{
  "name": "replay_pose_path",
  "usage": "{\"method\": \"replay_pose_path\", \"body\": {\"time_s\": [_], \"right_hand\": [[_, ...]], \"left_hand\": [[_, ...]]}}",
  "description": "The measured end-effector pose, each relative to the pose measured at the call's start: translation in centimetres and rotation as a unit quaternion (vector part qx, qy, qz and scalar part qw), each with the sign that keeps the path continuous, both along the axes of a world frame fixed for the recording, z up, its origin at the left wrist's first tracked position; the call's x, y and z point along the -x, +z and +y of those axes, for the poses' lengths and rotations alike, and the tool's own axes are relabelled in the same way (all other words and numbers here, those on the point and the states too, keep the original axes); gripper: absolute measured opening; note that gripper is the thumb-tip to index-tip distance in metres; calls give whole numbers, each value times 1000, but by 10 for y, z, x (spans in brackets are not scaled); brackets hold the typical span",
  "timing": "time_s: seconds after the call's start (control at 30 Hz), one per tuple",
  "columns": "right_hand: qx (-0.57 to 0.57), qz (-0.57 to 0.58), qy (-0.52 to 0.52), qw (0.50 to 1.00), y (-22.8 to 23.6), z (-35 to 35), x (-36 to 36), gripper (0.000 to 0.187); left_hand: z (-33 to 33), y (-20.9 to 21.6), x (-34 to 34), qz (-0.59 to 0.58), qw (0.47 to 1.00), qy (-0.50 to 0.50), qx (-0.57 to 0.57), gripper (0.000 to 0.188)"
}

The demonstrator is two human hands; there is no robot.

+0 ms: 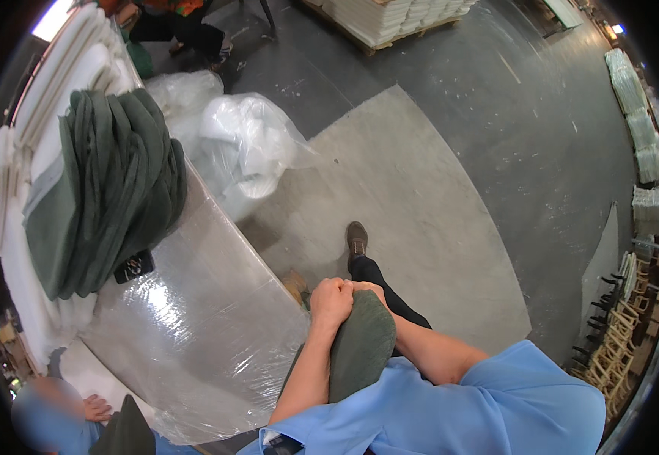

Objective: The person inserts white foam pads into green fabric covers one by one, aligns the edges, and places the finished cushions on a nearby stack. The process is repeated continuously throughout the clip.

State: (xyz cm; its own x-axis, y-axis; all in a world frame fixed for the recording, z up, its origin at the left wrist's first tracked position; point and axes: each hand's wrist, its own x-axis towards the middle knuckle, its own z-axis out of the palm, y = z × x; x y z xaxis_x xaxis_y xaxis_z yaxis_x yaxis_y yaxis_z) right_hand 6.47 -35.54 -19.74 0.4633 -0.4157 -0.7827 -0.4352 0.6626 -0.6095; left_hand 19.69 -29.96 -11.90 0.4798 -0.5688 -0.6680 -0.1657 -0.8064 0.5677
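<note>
Left hand (332,302) grips green cloth (363,349); it extends bodyward.

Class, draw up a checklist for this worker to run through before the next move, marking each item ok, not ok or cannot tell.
1. Left hand closed at the far end of the dark green fabric cover: ok.
2. Right hand's grip visible: not ok, partly hidden by the cover.
3. Pile of dark green covers resting on something: ok, it lies at the left of the plastic-wrapped table.
4. Small black object well apart from the pile: not ok, it sits right at its edge.
5. Co-worker's hand away from the worker's hands: ok.
6. Cover's underside: cannot tell, out of sight.
</note>
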Motion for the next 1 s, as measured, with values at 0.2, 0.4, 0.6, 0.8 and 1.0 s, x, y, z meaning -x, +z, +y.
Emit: {"method": "replay_pose_path", "body": {"time_s": [0.2,0.4,0.6,0.8,1.0], "right_hand": [[-206,80,-97,970,-4,9,-17,21],[119,47,186,974,4,10,-18,31],[-182,109,-104,972,26,1,-29,30],[-89,-20,-9,996,-20,21,-11,30],[-195,-17,-64,979,-22,26,-13,45]], "left_hand": [[26,-5,10,-53,991,97,69,27],[30,-18,0,-35,995,55,73,30],[21,-4,-5,4,996,69,54,27],[26,-18,4,-23,996,49,67,27],[37,-29,-10,98,992,57,57,30]]}}
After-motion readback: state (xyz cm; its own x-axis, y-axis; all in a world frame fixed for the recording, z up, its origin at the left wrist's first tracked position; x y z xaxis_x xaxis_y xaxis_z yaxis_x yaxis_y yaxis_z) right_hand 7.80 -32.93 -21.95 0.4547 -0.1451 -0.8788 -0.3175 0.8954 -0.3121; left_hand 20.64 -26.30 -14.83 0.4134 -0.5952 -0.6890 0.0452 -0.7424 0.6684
